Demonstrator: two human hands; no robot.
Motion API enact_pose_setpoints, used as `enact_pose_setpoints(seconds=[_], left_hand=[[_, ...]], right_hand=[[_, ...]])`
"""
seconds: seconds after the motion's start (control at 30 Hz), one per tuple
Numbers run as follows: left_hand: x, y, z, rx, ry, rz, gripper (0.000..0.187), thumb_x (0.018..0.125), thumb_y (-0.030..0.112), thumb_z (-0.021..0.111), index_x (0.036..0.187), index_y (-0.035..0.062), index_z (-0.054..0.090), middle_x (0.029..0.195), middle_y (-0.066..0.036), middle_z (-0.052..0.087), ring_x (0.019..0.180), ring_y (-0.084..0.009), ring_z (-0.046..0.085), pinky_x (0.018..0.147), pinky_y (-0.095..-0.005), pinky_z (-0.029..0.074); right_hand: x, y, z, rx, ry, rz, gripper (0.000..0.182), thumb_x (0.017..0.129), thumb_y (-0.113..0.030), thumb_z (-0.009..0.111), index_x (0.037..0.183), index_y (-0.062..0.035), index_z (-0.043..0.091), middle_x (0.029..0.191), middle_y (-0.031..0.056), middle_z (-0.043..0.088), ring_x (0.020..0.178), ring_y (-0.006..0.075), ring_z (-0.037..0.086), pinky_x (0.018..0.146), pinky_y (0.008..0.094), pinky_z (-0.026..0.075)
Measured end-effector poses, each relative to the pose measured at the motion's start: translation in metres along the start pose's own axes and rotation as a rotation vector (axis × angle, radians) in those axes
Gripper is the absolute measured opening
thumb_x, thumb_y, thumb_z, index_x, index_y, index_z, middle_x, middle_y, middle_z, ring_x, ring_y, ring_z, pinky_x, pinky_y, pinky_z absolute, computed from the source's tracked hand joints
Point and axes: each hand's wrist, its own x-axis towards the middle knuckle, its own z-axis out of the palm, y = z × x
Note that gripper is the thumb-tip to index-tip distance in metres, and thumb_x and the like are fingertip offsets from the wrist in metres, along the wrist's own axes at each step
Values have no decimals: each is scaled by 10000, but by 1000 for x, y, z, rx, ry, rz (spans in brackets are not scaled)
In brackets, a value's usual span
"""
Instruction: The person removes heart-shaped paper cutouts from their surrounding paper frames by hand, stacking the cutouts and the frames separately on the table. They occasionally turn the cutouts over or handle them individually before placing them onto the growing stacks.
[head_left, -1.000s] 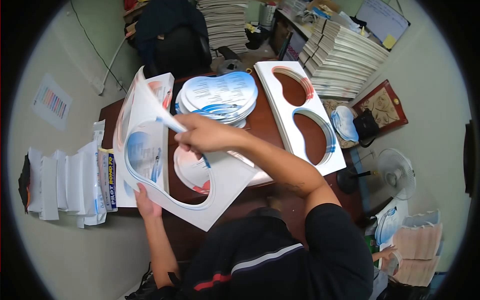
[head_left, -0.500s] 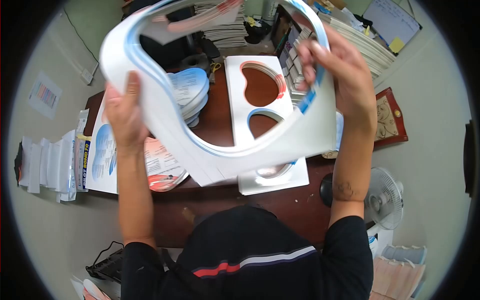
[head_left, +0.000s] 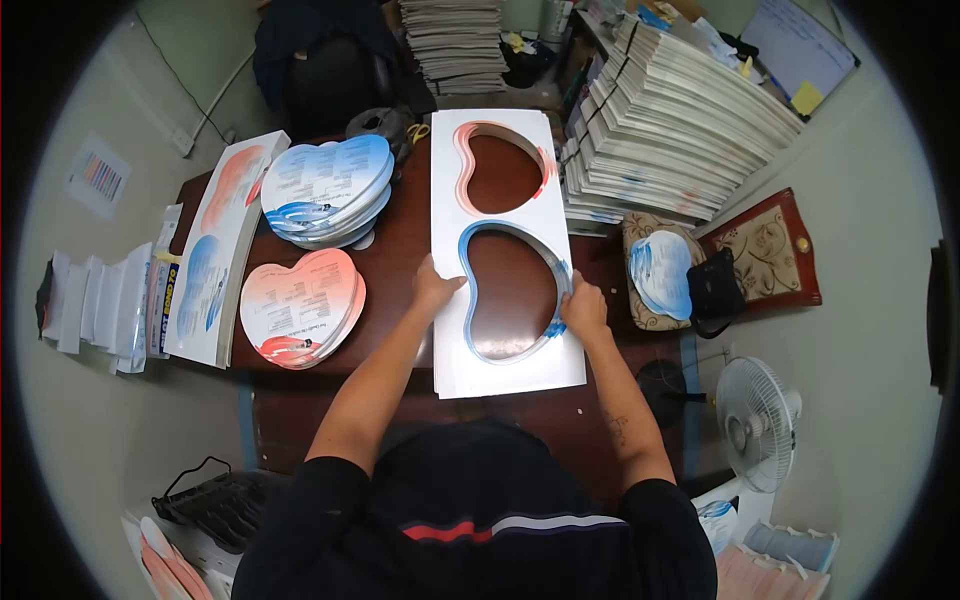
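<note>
A stack of white boards (head_left: 455,365) with two cut-out openings, one edged red and one edged blue, lies flat on the dark red table (head_left: 400,260). My left hand (head_left: 436,288) grips its left edge beside the blue-edged opening. On the opposite side, my right hand (head_left: 584,304) holds the strip between that opening and the right edge. Left of the boards sit a pile of blue-printed heart-shaped cards (head_left: 330,185) and a pile of red-printed ones (head_left: 300,305). Uncut printed boards (head_left: 215,250) lie farther left.
Tall strapped stacks of boards (head_left: 670,120) stand at the back right. A patterned chair (head_left: 765,240) holds blue cards (head_left: 660,275) and a black bag (head_left: 714,288). A white fan (head_left: 755,420) is at the right. Yellow scissors (head_left: 418,132) lie at the table's back.
Both hands have come down and inward, and the raised cut-out sheet now lies flat with the other boards. The piles at left and the chair are no longer covered.
</note>
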Motion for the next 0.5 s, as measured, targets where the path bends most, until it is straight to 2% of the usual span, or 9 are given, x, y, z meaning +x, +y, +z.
enact_pose_setpoints(seconds=[0.1,0.17,0.27,0.33,0.37,0.47,0.5], left_hand=[[-4,18,-6,-46,-24,-28,616,725,77,812,1264,-13,527,1126,-152,674,1014,-253,665,873,-361,534],[-8,27,-10,-62,-20,-10,647,734,103,807,1293,-23,507,1109,-162,678,1017,-269,665,886,-370,527],[-6,20,-9,228,-89,-33,804,728,217,821,1376,-32,416,1263,-226,579,1169,-342,576,975,-379,470],[-7,17,-1,282,-25,-2,877,727,265,823,1413,-33,364,1350,-234,487,1250,-359,494,1022,-408,424],[-11,13,5,311,2,9,914,727,289,823,1431,-33,338,1393,-238,440,1290,-367,453,1045,-422,401],[-52,50,-7,567,134,336,979,700,360,829,1447,-15,318,1466,-223,324,1368,-386,326,1098,-494,312],[-67,60,-15,569,-25,487,991,690,389,826,1442,-16,326,1460,-234,329,1360,-392,334,1098,-507,302]], right_hand=[[-1,-11,-24,-35,-12,-10,308,794,-125,607,1064,22,585,880,296,660,856,462,655,795,531,526],[-1,-14,-40,-15,2,-18,312,790,-124,607,1065,22,586,873,293,661,852,462,655,791,528,528],[-2,-7,-34,-44,-44,-34,344,790,-145,640,1077,28,564,905,286,664,881,456,656,803,520,529],[0,2,-18,-75,-81,-46,371,791,-161,659,1089,32,550,914,281,666,891,453,656,813,517,526],[1,6,-14,-82,-125,-13,424,788,-221,708,1092,21,540,1057,283,640,951,437,649,800,487,537],[-20,-15,-38,-41,-57,-75,583,737,-280,771,1180,10,526,1266,266,540,1144,425,564,888,511,495],[-29,-21,-43,-29,-54,-235,654,719,-296,786,1226,8,505,1325,252,485,1209,423,499,936,531,450]])
